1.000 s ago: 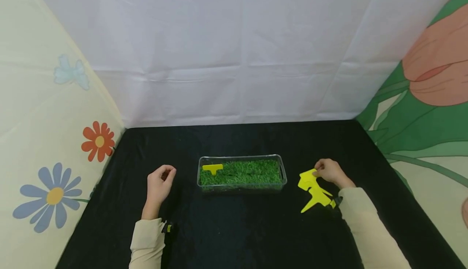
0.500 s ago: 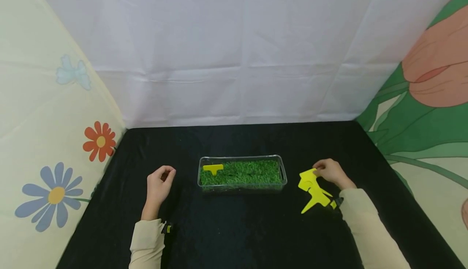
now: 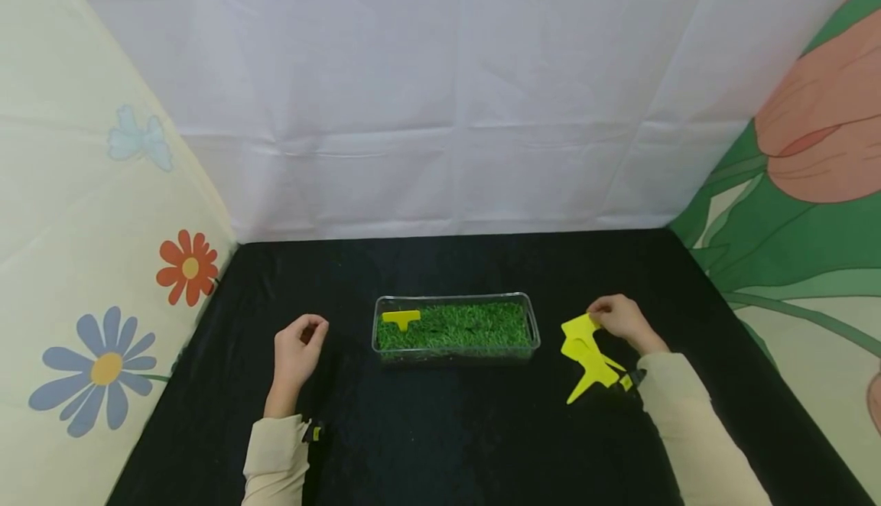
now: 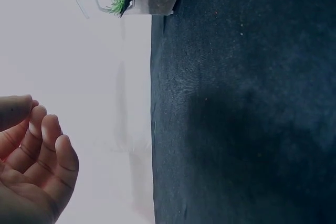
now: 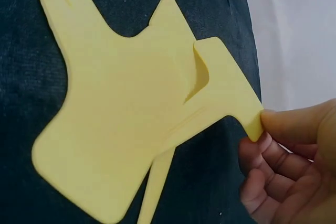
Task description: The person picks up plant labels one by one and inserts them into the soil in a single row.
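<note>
My right hand (image 3: 622,319) pinches the corner of a yellow T-shaped plant label (image 5: 229,85) between thumb and fingers. That label overlaps several other yellow plant labels (image 5: 105,108) piled on the black cloth, one with its pointed stem toward the front left. On the left, my left hand (image 3: 296,353) hovers with loosely curled fingers and nothing in them; its fingertips (image 4: 65,148) show in the left wrist view. Between the hands sits a clear plastic tray (image 3: 454,350) of green artificial grass (image 3: 475,322). Another yellow plant label (image 3: 401,316) stands upright at its left end.
A black cloth (image 3: 427,429) covers the table. Behind it hangs a white sheet (image 3: 440,108). Flower-printed panels (image 3: 69,223) border the left side, with a large tulip print (image 3: 819,139) on the right.
The right hand has lifted the top plant label slightly, and its head has shifted a little up and left over the pile. The left hand has barely moved.
</note>
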Demonstrator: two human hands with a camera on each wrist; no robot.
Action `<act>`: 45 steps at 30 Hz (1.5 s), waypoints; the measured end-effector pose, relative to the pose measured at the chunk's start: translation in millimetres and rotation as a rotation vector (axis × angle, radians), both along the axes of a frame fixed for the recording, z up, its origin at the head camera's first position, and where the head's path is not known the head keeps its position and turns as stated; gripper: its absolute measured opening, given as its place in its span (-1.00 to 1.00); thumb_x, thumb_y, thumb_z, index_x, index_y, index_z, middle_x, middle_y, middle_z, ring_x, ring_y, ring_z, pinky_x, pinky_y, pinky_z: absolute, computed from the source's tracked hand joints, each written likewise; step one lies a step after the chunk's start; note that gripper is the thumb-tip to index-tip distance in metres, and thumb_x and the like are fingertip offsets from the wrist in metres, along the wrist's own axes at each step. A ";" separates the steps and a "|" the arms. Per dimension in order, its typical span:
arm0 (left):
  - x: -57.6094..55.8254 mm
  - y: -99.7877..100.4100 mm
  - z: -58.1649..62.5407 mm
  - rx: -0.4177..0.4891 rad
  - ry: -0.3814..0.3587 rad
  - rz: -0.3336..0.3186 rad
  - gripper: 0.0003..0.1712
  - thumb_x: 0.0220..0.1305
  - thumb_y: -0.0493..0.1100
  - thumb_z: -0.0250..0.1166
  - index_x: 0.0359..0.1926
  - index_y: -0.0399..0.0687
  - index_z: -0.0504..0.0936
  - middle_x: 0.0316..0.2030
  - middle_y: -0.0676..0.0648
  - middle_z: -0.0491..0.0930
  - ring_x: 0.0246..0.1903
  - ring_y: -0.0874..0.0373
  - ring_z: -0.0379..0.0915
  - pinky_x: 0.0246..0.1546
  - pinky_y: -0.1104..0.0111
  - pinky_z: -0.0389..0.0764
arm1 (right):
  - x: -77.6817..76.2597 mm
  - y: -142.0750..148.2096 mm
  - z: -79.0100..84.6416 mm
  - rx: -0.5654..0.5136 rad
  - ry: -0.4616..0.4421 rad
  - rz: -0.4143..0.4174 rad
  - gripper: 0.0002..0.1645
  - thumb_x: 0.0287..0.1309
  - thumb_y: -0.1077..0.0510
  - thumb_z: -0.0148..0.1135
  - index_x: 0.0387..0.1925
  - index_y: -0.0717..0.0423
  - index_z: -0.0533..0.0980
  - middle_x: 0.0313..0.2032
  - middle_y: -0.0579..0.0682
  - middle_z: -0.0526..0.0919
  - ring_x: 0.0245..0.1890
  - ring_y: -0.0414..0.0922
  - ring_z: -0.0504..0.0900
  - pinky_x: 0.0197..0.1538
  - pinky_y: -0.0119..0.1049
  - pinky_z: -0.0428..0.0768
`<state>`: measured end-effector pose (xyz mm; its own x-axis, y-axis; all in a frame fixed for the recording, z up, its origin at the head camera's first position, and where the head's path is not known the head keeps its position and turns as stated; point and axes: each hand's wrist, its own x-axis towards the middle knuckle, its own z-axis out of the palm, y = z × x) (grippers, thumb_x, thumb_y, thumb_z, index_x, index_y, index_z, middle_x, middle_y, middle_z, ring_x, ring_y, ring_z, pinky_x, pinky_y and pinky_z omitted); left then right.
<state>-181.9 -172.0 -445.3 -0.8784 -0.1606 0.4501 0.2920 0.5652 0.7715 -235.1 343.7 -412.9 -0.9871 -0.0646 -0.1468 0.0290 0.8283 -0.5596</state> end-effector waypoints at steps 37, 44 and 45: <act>2.1 0.2 -2.8 0.013 -0.010 0.003 -0.95 0.12 -0.42 0.23 -0.45 -0.28 0.59 -0.55 -0.09 0.54 -0.59 0.25 0.32 -0.57 0.45 0.39 | -0.8 -10.9 25.2 0.034 0.275 -0.029 -0.82 0.17 0.32 0.07 -0.31 0.41 0.54 -0.41 0.25 0.59 -0.47 0.04 0.53 -0.45 -0.15 0.49; 2.9 0.1 -4.0 0.027 -0.025 -0.009 -0.94 0.15 -0.39 0.21 -0.43 -0.28 0.59 -0.54 -0.09 0.55 -0.58 0.25 0.34 -0.56 0.45 0.40 | 0.9 -15.6 26.7 0.035 0.342 -0.052 -0.82 0.17 0.32 0.08 -0.30 0.41 0.53 -0.39 0.28 0.59 -0.43 0.12 0.55 -0.39 -0.02 0.51; 3.0 0.1 -4.1 0.028 -0.027 -0.010 -0.94 0.15 -0.39 0.21 -0.43 -0.28 0.59 -0.54 -0.09 0.55 -0.58 0.25 0.33 -0.56 0.45 0.40 | 1.2 -16.4 27.0 0.033 0.350 -0.056 -0.82 0.17 0.32 0.08 -0.30 0.41 0.53 -0.39 0.29 0.59 -0.42 0.13 0.55 -0.38 -0.02 0.51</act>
<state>-179.0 -171.9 -449.4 -0.8918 -0.1640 0.4217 0.2765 0.5402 0.7948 -233.9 327.3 -385.9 -0.9798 -0.0097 0.1999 -0.1139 0.8485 -0.5168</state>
